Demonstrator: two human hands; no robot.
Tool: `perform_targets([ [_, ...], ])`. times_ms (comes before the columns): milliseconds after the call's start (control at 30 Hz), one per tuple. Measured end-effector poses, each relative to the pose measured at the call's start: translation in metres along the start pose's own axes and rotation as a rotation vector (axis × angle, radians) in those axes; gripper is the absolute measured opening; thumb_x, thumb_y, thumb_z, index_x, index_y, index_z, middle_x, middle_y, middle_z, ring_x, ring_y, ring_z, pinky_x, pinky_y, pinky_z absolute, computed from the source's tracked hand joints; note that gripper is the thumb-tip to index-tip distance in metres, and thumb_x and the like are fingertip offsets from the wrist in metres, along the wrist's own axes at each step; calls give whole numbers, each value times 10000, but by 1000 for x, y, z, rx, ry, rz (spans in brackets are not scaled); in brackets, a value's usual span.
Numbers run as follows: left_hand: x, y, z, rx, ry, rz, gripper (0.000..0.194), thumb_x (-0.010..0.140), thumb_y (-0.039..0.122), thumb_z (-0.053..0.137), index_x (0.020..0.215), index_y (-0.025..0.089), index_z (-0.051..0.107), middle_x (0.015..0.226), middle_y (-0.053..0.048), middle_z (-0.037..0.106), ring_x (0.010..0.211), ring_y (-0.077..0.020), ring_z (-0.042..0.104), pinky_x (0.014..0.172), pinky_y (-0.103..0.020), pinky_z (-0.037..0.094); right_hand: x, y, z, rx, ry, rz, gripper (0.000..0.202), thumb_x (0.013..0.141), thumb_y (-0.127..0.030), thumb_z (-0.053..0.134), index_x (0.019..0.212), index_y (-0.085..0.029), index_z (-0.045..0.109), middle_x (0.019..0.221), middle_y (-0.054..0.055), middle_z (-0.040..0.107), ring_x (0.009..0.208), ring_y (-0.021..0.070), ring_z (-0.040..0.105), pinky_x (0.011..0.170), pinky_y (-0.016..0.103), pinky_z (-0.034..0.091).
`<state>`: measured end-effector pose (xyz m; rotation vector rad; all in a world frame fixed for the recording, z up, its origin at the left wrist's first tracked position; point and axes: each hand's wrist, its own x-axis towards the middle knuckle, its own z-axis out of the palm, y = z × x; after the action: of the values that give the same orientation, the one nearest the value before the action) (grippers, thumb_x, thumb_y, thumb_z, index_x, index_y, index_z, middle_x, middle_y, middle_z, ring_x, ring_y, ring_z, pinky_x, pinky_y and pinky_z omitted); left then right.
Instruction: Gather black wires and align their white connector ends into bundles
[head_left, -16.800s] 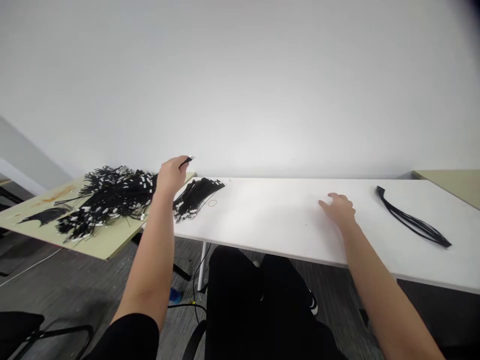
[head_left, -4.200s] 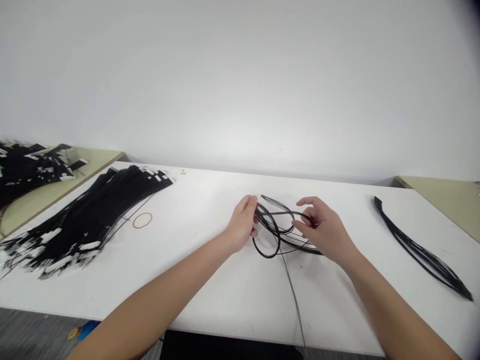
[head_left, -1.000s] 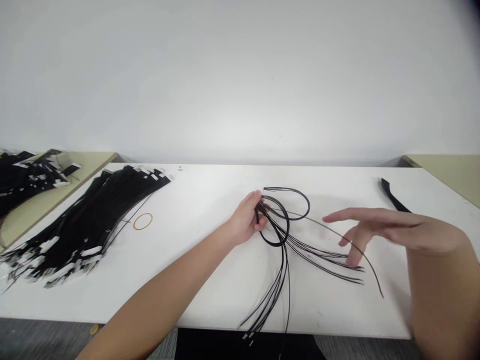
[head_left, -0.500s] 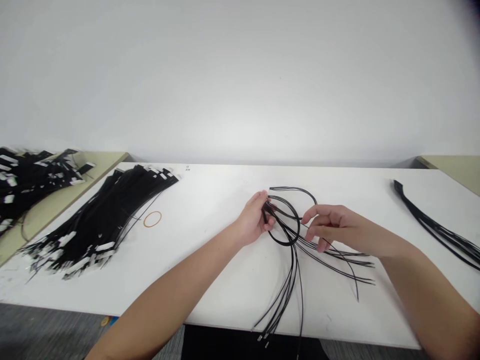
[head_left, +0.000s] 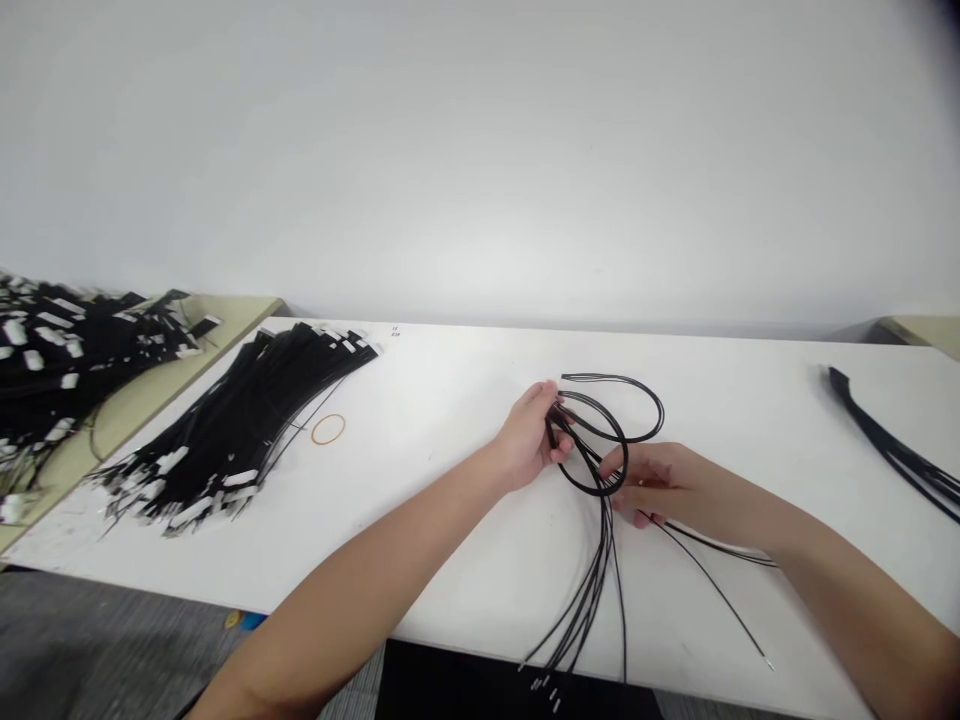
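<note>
Faces a plain, pale grey wall (head_left: 480,150), filling the upper half of the view, brightest around the middle and dimmer toward the left. Shows below it a long white counter (head_left: 450,375), with small dark marks (head_left: 395,332) near the back edge. Has a pale yellow-green table (head_left: 169,385) at the left end and a corner of a similar table (head_left: 930,332) at the far right. Reveals dark grey, streaked floor (head_left: 112,640) past the front edge.
</note>
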<state>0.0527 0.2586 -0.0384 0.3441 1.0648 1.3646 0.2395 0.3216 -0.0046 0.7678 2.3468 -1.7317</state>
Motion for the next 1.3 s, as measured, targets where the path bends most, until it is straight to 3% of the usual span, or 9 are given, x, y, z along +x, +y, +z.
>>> perform_targets([
  [167,1,-1,-1,-7,-10,12,330,818,515,500,854,214,369,764,23,498,369,-55,452,320,-159,236,3,6,-2,-14,47,90,254,861,-373,495,809,-175,646,743,47,611,654,150,562,599,278,462],
  [333,2,-3,-2,-22,-27,50,342,815,519,506,863,205,379,765,16,511,370,-44,440,321,-152,238,11,10,-6,189,323,221,412,796,-556,552,918,-165,595,771,73,623,569,148,583,533,291,515],
  [433,0,-4,-1,37,-74,87,371,803,544,514,864,199,395,792,11,526,367,-45,447,313,-164,266,15,9,-8,344,448,169,434,789,-563,568,987,-177,574,692,45,605,509,130,561,500,276,508],
  [600,-6,-4,3,146,-195,21,413,795,592,497,881,199,397,759,11,533,391,-71,496,337,-194,365,17,10,-16,620,606,36,355,784,-513,606,834,-163,577,586,0,526,444,97,501,442,236,451],
  [767,-10,0,8,156,-298,-43,370,827,559,471,896,205,388,833,-15,598,388,-82,513,342,-199,361,18,11,-21,816,599,-39,307,778,-459,637,840,-165,576,663,-3,530,526,97,533,522,247,494],
  [933,-9,1,8,107,-204,17,382,816,562,493,906,199,413,965,-36,630,357,-45,468,330,-181,275,15,5,-10,721,580,-59,444,758,-354,683,1134,-228,482,902,25,598,705,131,611,752,314,533],
  [1033,-9,1,7,53,-179,40,361,816,546,505,934,214,428,997,-26,637,343,-25,427,336,-179,249,11,0,-1,506,669,-33,515,756,-391,680,1162,-249,398,876,8,593,644,113,581,662,282,520],
  [1133,-9,1,7,21,-179,39,346,825,547,488,921,221,423,1049,-27,634,348,-19,417,344,-179,246,8,-1,5,268,686,-26,463,766,-447,652,1086,-237,391,876,21,607,623,120,569,576,260,488],
  [1300,-9,0,6,-21,-188,43,342,833,554,471,899,224,415,1129,-23,608,353,-13,404,361,-180,251,7,3,7,173,682,18,463,764,-522,623,1025,-241,363,898,31,634,620,145,593,554,282,489],
])
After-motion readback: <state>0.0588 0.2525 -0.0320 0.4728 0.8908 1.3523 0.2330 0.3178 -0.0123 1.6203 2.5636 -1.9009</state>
